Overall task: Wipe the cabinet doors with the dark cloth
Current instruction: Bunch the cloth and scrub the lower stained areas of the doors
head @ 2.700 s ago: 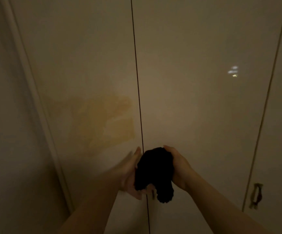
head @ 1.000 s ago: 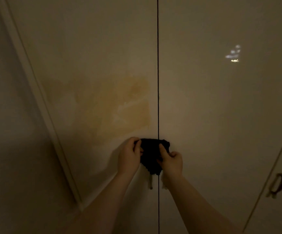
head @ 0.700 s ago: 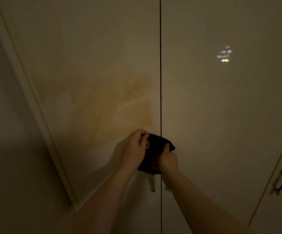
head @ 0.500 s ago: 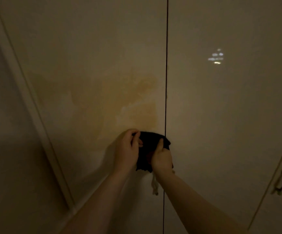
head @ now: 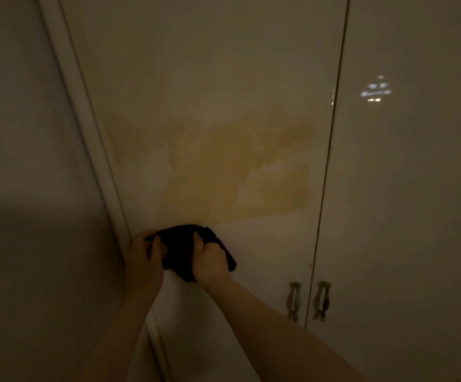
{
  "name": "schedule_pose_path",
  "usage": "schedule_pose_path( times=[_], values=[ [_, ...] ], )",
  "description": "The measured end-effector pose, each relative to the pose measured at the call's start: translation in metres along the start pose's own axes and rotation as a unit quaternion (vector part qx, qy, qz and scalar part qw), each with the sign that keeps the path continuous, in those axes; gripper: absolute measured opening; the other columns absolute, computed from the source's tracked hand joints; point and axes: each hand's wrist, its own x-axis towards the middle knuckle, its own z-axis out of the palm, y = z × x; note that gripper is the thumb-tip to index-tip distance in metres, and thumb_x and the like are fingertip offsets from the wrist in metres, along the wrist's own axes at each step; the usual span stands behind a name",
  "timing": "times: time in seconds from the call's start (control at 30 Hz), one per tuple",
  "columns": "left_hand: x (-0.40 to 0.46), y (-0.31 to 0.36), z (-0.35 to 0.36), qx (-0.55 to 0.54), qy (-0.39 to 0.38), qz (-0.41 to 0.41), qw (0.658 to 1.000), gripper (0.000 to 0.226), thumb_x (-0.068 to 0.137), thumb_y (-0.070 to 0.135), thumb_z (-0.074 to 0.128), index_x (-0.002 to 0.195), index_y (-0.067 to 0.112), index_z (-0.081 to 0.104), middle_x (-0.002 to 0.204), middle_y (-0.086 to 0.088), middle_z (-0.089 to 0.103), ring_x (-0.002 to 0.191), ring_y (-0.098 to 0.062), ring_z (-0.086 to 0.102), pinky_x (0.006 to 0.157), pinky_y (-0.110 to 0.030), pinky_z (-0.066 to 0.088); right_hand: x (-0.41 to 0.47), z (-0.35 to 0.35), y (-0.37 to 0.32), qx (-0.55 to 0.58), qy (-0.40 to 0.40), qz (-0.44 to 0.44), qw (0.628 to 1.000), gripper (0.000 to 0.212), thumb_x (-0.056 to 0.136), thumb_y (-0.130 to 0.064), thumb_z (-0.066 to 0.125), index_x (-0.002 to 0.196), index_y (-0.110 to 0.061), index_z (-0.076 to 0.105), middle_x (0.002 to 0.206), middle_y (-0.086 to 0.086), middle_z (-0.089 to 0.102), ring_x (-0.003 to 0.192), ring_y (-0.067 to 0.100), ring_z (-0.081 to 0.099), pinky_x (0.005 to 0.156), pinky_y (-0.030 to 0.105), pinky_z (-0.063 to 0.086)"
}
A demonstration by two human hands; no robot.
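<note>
The dark cloth [head: 182, 249] is bunched against the left cabinet door [head: 201, 92], low near its left edge. My left hand [head: 144, 260] grips the cloth's left side and my right hand [head: 211, 261] grips its right side, thumb up over the fabric. A yellowish-brown smear [head: 251, 175] spreads across the left door above and to the right of the cloth. The right cabinet door [head: 411, 188] stands beyond a thin vertical gap.
A pale frame strip [head: 86, 128] runs diagonally along the left door's edge, with a plain wall [head: 25, 161] left of it. Two small metal handles [head: 294, 300] [head: 321, 299] flank the gap, low right of my hands. A bright reflection [head: 375, 91] glints on the right door.
Both hands and the cloth have moved left from the door gap to the left door's frame edge. The view swung, so the gap and handles now sit to the right.
</note>
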Motion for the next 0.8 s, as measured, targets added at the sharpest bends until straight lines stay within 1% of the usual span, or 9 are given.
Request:
schedule_pose_path(
  times=[0.07, 0.1, 0.17, 0.23, 0.3, 0.4, 0.47, 0.53, 0.8],
  values=[
    [-0.003, -0.002, 0.007, 0.035, -0.013, 0.009, 0.999, 0.011, 0.098, 0.021, 0.050, 0.109, 0.024, 0.050, 0.099, -0.005, 0.061, 0.088, -0.019, 0.064, 0.069, -0.029, 0.054, 0.000, -0.007, 0.006, -0.005, 0.008, -0.001, 1.000, 0.047, 0.104, -0.034, 0.030, 0.126, -0.005, 0.059, 0.107, 0.013, 0.069, 0.092, 0.024, 0.066, 0.065, 0.014, 0.048],
    [-0.006, 0.000, 0.013, 0.054, -0.024, 0.019, 0.998, 0.011, 0.096, 0.026, 0.053, 0.105, 0.031, 0.050, 0.099, -0.005, 0.061, 0.087, -0.020, 0.063, 0.070, -0.035, 0.054, -0.001, -0.012, 0.009, -0.009, 0.017, -0.001, 1.000, 0.048, 0.104, -0.035, 0.029, 0.117, -0.004, 0.064, 0.091, 0.011, 0.070, 0.077, 0.020, 0.065, 0.052, 0.009, 0.043],
    [-0.018, 0.009, 0.031, 0.066, -0.051, 0.026, 0.996, 0.011, 0.093, 0.029, 0.056, 0.101, 0.035, 0.050, 0.095, -0.002, 0.062, 0.082, -0.015, 0.063, 0.066, -0.031, 0.053, -0.002, -0.030, 0.018, -0.022, 0.045, 0.004, 0.999, 0.051, 0.103, -0.037, 0.029, 0.088, -0.005, 0.066, 0.062, 0.001, 0.057, 0.049, 0.009, 0.051, 0.036, 0.011, 0.032],
    [-0.036, 0.025, 0.051, 0.043, -0.088, 0.011, 0.995, 0.010, 0.096, 0.023, 0.055, 0.103, 0.028, 0.050, 0.092, 0.004, 0.061, 0.080, -0.009, 0.061, 0.059, -0.018, 0.047, -0.005, -0.053, 0.027, -0.042, 0.075, 0.004, 0.996, 0.052, 0.103, -0.040, 0.030, 0.069, -0.010, 0.057, 0.053, -0.001, 0.050, 0.040, 0.007, 0.042, 0.031, 0.013, 0.026],
    [-0.054, 0.040, 0.071, 0.025, -0.109, 0.012, 0.994, 0.010, 0.096, 0.018, 0.055, 0.102, 0.024, 0.050, 0.088, 0.010, 0.058, 0.076, -0.003, 0.059, 0.056, -0.013, 0.046, -0.009, -0.082, 0.038, -0.064, 0.096, 0.001, 0.993, 0.053, 0.102, -0.041, 0.032, 0.066, -0.010, 0.057, 0.052, 0.000, 0.051, 0.039, 0.008, 0.042, 0.031, 0.014, 0.026],
    [-0.074, 0.055, 0.099, 0.013, -0.142, 0.020, 0.990, 0.008, 0.097, 0.019, 0.055, 0.100, 0.025, 0.051, 0.087, 0.012, 0.058, 0.071, 0.007, 0.058, 0.057, -0.013, 0.048, -0.018, -0.126, 0.051, -0.077, 0.123, 0.002, 0.989, 0.057, 0.101, -0.043, 0.033, 0.077, -0.003, 0.066, 0.061, 0.008, 0.064, 0.048, 0.017, 0.057, 0.039, 0.026, 0.043],
    [-0.084, 0.065, 0.116, 0.006, -0.171, 0.022, 0.985, 0.007, 0.097, 0.022, 0.055, 0.102, 0.026, 0.051, 0.089, 0.011, 0.060, 0.073, 0.008, 0.058, 0.059, -0.015, 0.049, -0.023, -0.151, 0.058, -0.079, 0.142, -0.003, 0.987, 0.056, 0.101, -0.043, 0.034, 0.084, -0.002, 0.069, 0.073, 0.014, 0.071, 0.063, 0.026, 0.067, 0.053, 0.038, 0.057],
    [-0.095, 0.076, 0.133, 0.000, -0.201, 0.024, 0.979, 0.007, 0.097, 0.024, 0.054, 0.103, 0.027, 0.051, 0.089, 0.013, 0.060, 0.074, 0.007, 0.059, 0.061, -0.018, 0.050, -0.029, -0.175, 0.063, -0.084, 0.163, -0.003, 0.983, 0.054, 0.101, -0.043, 0.034, 0.090, -0.002, 0.069, 0.081, 0.015, 0.072, 0.072, 0.028, 0.069, 0.065, 0.044, 0.058],
    [-0.133, 0.119, 0.195, 0.003, -0.274, 0.051, 0.960, 0.005, 0.100, 0.030, 0.048, 0.104, 0.033, 0.048, 0.086, 0.018, 0.055, 0.075, -0.001, 0.058, 0.065, -0.026, 0.051, -0.045, -0.259, 0.089, -0.068, 0.214, 0.027, 0.974, 0.051, 0.100, -0.044, 0.035, 0.082, -0.007, 0.067, 0.079, 0.011, 0.070, 0.069, 0.021, 0.067, 0.065, 0.040, 0.058]
  ],
)
